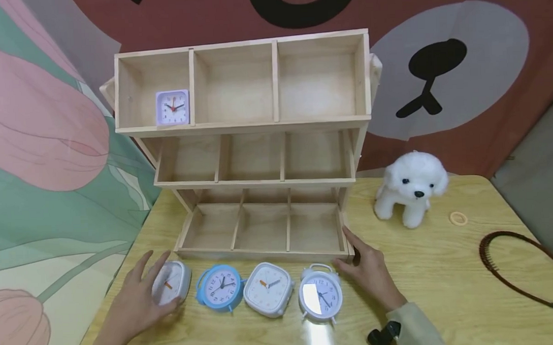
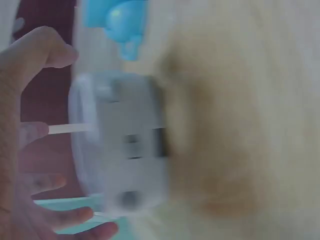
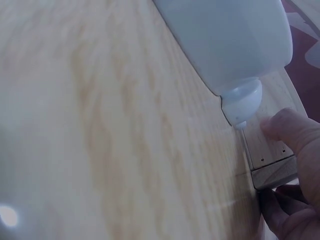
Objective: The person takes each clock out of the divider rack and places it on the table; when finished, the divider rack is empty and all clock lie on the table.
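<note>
My left hand (image 1: pixel 135 303) is spread around a white square alarm clock (image 1: pixel 174 282) at the left of the row. In the left wrist view its thumb stands apart from the clock's grey side (image 2: pixel 132 145), and the fingers reach past its far end. My right hand (image 1: pixel 370 272) holds the lower right front corner of a wooden three-tier organizer (image 1: pixel 261 255), thumb on the front board and fingers along the side. Between the hands stand a blue round alarm clock (image 1: pixel 222 288), another white square clock (image 1: pixel 269 290) and a white round twin-bell clock (image 1: pixel 320 295).
A small lilac square clock (image 1: pixel 172 108) sits in the top tier's left compartment. On the right of the table are a white plush dog (image 1: pixel 414 185), a small beige ring (image 1: pixel 458 218) and a brown toothed headband (image 1: pixel 486 259). Printed cloth hangs behind.
</note>
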Available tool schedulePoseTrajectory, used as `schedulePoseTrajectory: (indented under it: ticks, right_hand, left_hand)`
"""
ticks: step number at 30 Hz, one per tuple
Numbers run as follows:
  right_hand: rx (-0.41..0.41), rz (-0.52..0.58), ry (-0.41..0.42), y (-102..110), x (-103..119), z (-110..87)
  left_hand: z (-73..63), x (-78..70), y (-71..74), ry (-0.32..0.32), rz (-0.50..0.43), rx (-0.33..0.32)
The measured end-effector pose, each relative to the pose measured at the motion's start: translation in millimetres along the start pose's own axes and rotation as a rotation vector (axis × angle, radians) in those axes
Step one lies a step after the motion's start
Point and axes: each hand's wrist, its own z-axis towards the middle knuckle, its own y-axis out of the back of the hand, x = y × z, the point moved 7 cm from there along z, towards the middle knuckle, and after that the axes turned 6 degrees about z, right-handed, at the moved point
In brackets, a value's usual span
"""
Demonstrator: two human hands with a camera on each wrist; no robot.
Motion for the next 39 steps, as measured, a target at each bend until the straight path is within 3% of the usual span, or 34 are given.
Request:
schedulePoseTrajectory:
  ticks: [3, 7, 14, 17, 19, 22, 27, 30, 34, 39]
  right_hand:
    - [-0.003, -0.003, 0.007, 1.5, 2.1, 1.7]
    - [0.002, 0.004, -0.001, 1.4, 1.7, 1.2]
    - [-0.019, -0.016, 0.017, 3.1, -1.2, 0.2]
    - [-0.024, -0.005, 0.012, 3.7, -3.2, 0.5]
    - [-0.013, 0.009, 0.000, 2.4, -4.5, 0.6]
    - [-0.009, 0.011, 0.004, 0.2, -3.5, -0.1]
    - [-0.015, 0.012, 0.013, -2.1, -1.0, -1.1]
    - [-0.007, 0.023, 0.009, -2.9, -0.6, -0.6]
    - [-0.006, 0.023, 0.014, -2.0, -0.8, -0.2]
    - [-0.018, 0.011, 0.031, -0.6, -1.0, 0.1]
  left_hand:
    - [9.0, -7.3, 33.2, -0.031, 0.002, -0.117]
    - [30.9, -21.5, 86.7, -0.062, -0.017, -0.278]
    - [86.8, -60.3, 192.9, -0.105, -0.131, -0.630]
    - [115.4, -71.8, 226.0, -0.092, -0.185, -0.693]
    - [136.4, -77.1, 240.4, -0.059, -0.191, -0.671]
    - [169.0, -80.4, 249.8, 0.001, -0.197, -0.560]
    - [215.1, -81.7, 239.2, 0.147, -0.126, -0.255]
    - [229.5, -85.0, 231.6, 0.195, -0.052, -0.123]
    - [241.9, -89.9, 224.7, 0.219, -0.051, -0.046]
    - [255.5, -95.4, 214.9, 0.169, -0.062, 0.001]
